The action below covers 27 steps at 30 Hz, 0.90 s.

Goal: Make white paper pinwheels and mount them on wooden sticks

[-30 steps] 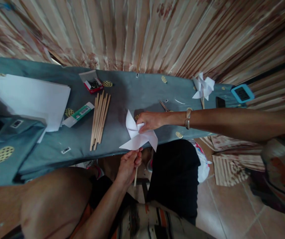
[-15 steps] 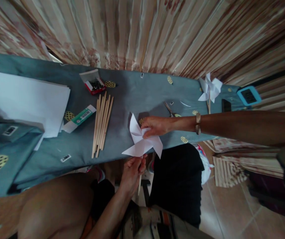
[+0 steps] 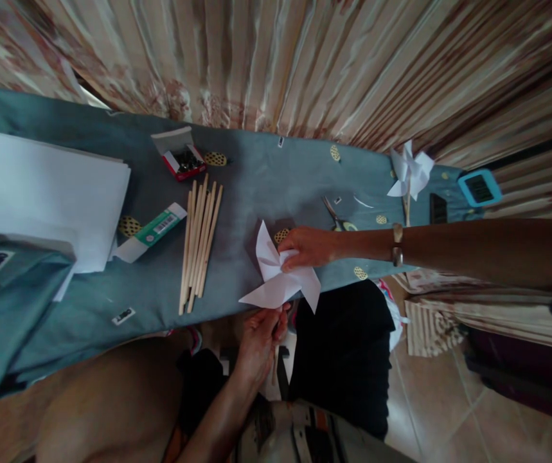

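Observation:
A white paper pinwheel [image 3: 276,288] is between my two hands at the table's near edge, its folded blades spread out. My right hand [image 3: 308,247] comes in from the right with its fingers closed on the pinwheel near its centre. Just below the blades, my left hand [image 3: 259,337] is wrapped round a thin wooden stick [image 3: 274,363], whose lower end shows under the fist. The spot where stick and paper meet is hidden behind the paper and fingers.
Several wooden sticks [image 3: 201,241] lie left of the pinwheel, beside an open red box [image 3: 184,157] of pins and a green-white carton [image 3: 153,233]. White paper sheets [image 3: 49,193] are far left. Scissors [image 3: 336,217], another pinwheel [image 3: 410,172], a dark phone [image 3: 438,208] and a blue-framed device [image 3: 479,188] are right.
Both hands and the pinwheel sit slightly lower and further right in view, and the camera view has shifted a little. Both grips look the same.

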### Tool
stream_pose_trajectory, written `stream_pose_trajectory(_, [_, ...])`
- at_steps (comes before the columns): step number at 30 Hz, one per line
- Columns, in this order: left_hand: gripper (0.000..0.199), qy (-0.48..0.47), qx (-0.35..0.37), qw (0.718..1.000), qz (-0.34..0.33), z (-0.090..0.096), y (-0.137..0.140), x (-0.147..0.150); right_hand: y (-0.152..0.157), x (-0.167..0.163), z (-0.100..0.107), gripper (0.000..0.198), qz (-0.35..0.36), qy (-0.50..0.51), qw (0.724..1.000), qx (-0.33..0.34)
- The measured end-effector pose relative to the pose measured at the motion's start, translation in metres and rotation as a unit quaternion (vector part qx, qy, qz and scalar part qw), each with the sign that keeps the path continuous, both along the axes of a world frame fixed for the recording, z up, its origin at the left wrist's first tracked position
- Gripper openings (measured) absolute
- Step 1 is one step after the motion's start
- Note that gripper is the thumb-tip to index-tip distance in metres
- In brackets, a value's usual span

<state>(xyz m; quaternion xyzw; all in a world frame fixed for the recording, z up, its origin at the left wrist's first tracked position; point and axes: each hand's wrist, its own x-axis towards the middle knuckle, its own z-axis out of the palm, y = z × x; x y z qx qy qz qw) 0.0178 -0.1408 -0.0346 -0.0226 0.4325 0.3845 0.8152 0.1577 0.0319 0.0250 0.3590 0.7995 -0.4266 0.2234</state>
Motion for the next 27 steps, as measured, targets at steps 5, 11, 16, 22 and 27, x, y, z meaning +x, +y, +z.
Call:
stream_pose_trajectory(5, [0.036, -0.007, 0.006, 1.0, -0.008, -0.0019, -0.0008, -0.0001, 0.0002, -0.0008, 0.0032, 0.027, -0.007, -0.014, 1.0, -0.001])
stream_pose_trajectory(11, [0.038, -0.009, -0.003, 1.0, -0.009, -0.0018, -0.0005, -0.0011, -0.0007, 0.0017, -0.0001, 0.029, -0.011, -0.014, 1.0, -0.002])
stream_pose_trajectory(16, [0.038, -0.014, 0.001, 1.0, -0.014, -0.0011, 0.0, -0.0019, -0.0004, 0.0035, -0.0026, 0.029, -0.017, -0.012, 1.0, -0.011])
stream_pose_trajectory(22, [0.038, -0.02, 0.004, 1.0, -0.018, -0.002, -0.0002, -0.0016, 0.0004, -0.0005, 0.0001, 0.029, -0.024, -0.014, 0.999, -0.022])
stream_pose_trajectory(27, [0.039, -0.025, 0.0, 1.0, -0.01, -0.0017, 0.0001, -0.0009, 0.0011, -0.0001, -0.0034, 0.03, -0.026, -0.016, 0.999, -0.029])
